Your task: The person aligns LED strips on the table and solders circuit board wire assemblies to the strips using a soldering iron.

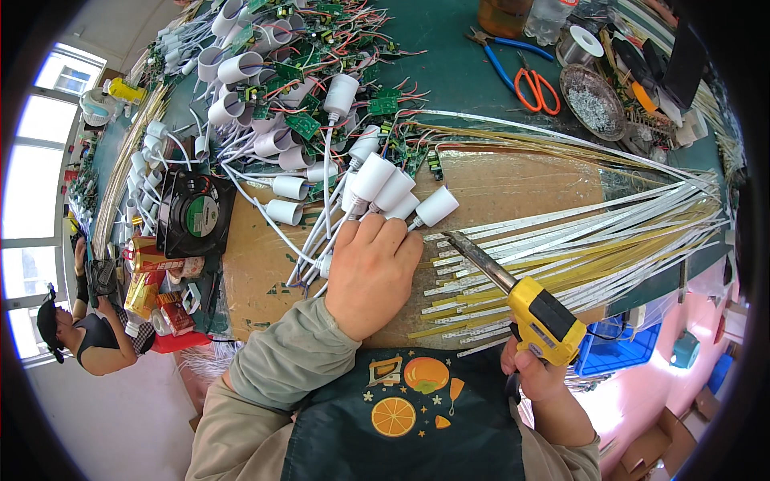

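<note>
My left hand (375,276) is closed over a bunch of white cables (309,260), its fingertips hidden underneath. Several white cylindrical lamp sockets (371,178) on these cables stick out just beyond its knuckles. One more socket (437,207) lies to the right of the fingers. My right hand (536,375) grips a yellow and black soldering gun (548,321), its dark metal tip pointing up and left. Below that tip fan out many thin LED strips (553,248), white and yellowish, with their near ends on the brown board (521,176).
Green circuit boards and white tubes (273,88) heap up at the back left. A black fan (194,210) stands left of the board. Blue-handled pliers (501,60), orange scissors (536,88), a solder spool (579,46) and a metal dish (592,100) lie back right. Another person (96,337) sits far left.
</note>
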`<action>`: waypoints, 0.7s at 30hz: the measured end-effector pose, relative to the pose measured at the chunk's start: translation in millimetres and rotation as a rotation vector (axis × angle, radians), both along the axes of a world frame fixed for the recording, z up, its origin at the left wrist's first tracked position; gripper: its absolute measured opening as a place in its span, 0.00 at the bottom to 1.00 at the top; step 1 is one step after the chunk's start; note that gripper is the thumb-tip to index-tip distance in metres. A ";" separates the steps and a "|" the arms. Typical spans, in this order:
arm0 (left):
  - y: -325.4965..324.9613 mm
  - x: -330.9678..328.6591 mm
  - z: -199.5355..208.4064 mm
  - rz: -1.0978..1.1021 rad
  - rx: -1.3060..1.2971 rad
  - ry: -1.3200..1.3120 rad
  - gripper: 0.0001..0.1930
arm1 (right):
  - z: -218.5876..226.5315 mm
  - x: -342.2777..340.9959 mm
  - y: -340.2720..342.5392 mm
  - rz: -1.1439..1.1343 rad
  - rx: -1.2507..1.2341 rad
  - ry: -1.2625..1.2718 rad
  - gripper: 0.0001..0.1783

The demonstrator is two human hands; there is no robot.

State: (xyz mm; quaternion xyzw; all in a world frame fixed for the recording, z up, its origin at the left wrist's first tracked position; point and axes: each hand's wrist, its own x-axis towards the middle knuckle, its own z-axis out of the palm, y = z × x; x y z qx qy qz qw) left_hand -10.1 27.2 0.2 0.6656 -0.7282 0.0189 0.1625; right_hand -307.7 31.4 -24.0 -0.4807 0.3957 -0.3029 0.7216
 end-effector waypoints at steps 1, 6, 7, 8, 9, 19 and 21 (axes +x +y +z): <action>0.1 0.2 0.3 0.000 -0.001 0.002 0.12 | 1.6 -0.1 -0.1 0.000 -0.001 0.000 0.37; -0.1 -0.2 0.4 -0.001 0.004 -0.001 0.12 | -3.2 -4.4 1.9 -0.012 0.019 0.017 0.38; -0.1 -0.2 0.5 -0.003 0.005 0.000 0.13 | -3.8 -4.9 2.1 -0.013 0.019 0.017 0.38; -0.2 -0.2 0.6 -0.003 0.005 -0.001 0.13 | -4.5 -5.1 2.2 -0.013 0.021 0.015 0.38; -0.2 -0.2 0.6 -0.004 0.006 -0.002 0.13 | -4.9 -5.2 2.3 -0.012 0.023 0.013 0.38; 0.1 -0.1 1.0 -0.006 0.008 -0.004 0.13 | -4.4 -10.0 1.2 -0.003 0.073 -0.027 0.25; -0.1 -0.2 0.4 -0.008 0.004 -0.002 0.13 | -4.9 -9.1 1.5 -0.012 0.095 -0.040 0.24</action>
